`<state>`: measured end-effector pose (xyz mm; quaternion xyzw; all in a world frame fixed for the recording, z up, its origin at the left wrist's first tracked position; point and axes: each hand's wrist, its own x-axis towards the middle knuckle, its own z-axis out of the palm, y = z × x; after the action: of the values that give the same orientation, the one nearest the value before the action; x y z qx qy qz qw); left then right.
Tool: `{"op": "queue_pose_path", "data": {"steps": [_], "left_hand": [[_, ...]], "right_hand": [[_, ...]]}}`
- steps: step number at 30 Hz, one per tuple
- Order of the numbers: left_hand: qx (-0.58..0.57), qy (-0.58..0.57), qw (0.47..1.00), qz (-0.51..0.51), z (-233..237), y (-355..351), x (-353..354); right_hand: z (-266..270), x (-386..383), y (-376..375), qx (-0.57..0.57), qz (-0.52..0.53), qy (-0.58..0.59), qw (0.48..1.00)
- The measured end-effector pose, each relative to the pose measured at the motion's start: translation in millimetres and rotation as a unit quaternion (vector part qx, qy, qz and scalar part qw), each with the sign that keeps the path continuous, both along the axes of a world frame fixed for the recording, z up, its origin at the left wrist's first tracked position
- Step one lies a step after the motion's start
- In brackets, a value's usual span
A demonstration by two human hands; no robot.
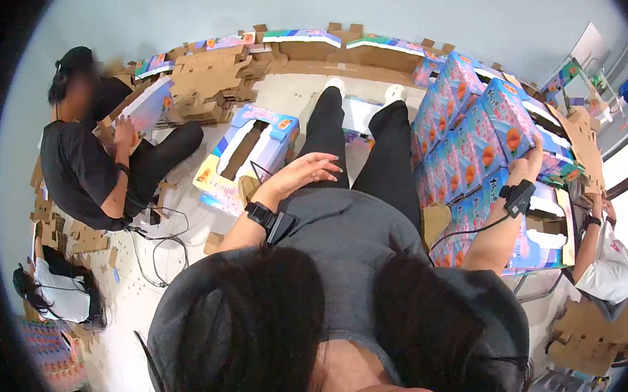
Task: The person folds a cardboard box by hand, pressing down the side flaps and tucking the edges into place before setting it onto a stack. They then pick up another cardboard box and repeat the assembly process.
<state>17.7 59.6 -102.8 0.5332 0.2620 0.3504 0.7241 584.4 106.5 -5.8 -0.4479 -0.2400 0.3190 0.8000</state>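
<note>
My left hand hovers over my lap with its fingers stretched out and nothing in it. My right hand is at the near edge of a pink-and-blue printed carton on top of the stack to my right. Its fingers appear to grip the carton's edge, though part of them is hidden. Below that carton are more printed cartons with peach pictures, piled close against each other. Another printed carton, with a long cut-out in its top, stands on the floor to my left, near my left hand.
Flattened brown cardboard lies along the wall. A person in black handles a carton at left; another person sits behind. A person in white is beyond the stack. Black cables trail on the floor.
</note>
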Motion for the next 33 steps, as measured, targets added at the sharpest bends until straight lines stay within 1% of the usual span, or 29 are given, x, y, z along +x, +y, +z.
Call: {"op": "queue_pose_path", "data": {"steps": [1,3,5,6,7,8,9,11,12,13,16,18,20,22,24,26,27,28,29,30,32,33], "left_hand": [[0.000,-0.003,1.000,-0.002,0.1,0.5,-0.2],[-0.002,-0.010,1.000,-0.005,0.5,0.0,0.2],[-0.013,-0.020,1.000,-0.010,1.6,-0.6,-1.1],[-0.019,-0.024,0.999,-0.011,2.0,-0.4,-1.9],[-0.019,-0.026,0.999,-0.014,1.2,0.9,-2.4],[-0.021,-0.034,0.999,-0.016,0.4,2.6,-2.6],[-0.024,-0.040,0.999,-0.018,-1.6,3.3,-3.1],[-0.024,-0.052,0.998,-0.012,-4.2,5.0,-5.2],[-0.022,-0.056,0.998,-0.006,-5.7,5.9,-6.6],[-0.020,-0.060,0.998,0.000,-6.4,6.9,-9.6],[0.009,0.040,0.996,0.076,8.4,5.1,-26.0],[0.046,0.134,0.978,0.151,4.5,11.7,-52.0],[0.062,0.109,0.950,0.287,3.1,9.3,-82.5],[0.062,-0.002,0.938,0.340,-48.2,50.9,-149.2],[0.033,0.017,0.860,0.509,-18.0,26.2,-169.6],[0.000,0.043,0.784,0.619,-39.5,29.8,-204.0],[-0.009,0.087,0.803,0.590,-86.4,46.2,-246.8],[-0.033,0.139,0.786,0.601,-123.9,56.3,-266.0],[0.036,0.169,0.782,0.599,-148.3,55.2,-267.0],[0.107,0.198,0.773,0.593,-165.4,52.7,-263.2],[0.184,0.320,0.753,0.545,-183.0,49.5,-257.7],[0.178,0.344,0.754,0.531,-179.6,46.9,-245.5]], "right_hand": [[-5.3,5.8,2.9,0.006,-0.006,-0.004,1.000],[-4.1,32.4,25.5,0.004,-0.006,0.106,0.994],[-26.0,74.4,51.6,-0.003,-0.128,0.046,0.991],[-16.7,64.7,48.2,-0.038,-0.212,-0.048,0.975],[-3.9,49.8,42.2,-0.096,-0.308,-0.140,0.936],[9.6,33.9,35.7,-0.160,-0.402,-0.209,0.877],[22.1,21.6,31.1,-0.171,-0.439,-0.271,0.839],[50.8,-19.8,13.8,-0.126,-0.468,-0.382,0.787],[65.5,-52.2,-1.1,-0.072,-0.460,-0.428,0.774],[70.0,-77.5,-8.6,-0.018,-0.451,-0.472,0.758],[53.7,-113.1,-5.8,0.119,-0.332,-0.590,0.726],[31.1,-144.7,-10.1,0.062,-0.137,-0.631,0.761],[-9.2,-167.1,-5.4,0.041,0.059,-0.624,0.778],[-60.6,-183.9,1.8,0.037,0.135,-0.666,0.733],[-108.9,-200.3,7.0,-0.016,0.250,-0.653,0.715],[-163.0,-214.0,9.6,-0.089,0.322,-0.658,0.675],[-165.4,-231.1,1.2,-0.172,0.302,-0.687,0.639],[-161.2,-234.5,-0.5,-0.178,0.305,-0.683,0.639],[-154.8,-237.5,-0.5,-0.184,0.308,-0.679,0.641],[-152.7,-239.2,1.2,-0.191,0.309,-0.674,0.644],[-160.1,-233.8,5.4,-0.184,0.300,-0.683,0.640],[-158.4,-235.0,4.2,-0.188,0.301,-0.678,0.644]]}}
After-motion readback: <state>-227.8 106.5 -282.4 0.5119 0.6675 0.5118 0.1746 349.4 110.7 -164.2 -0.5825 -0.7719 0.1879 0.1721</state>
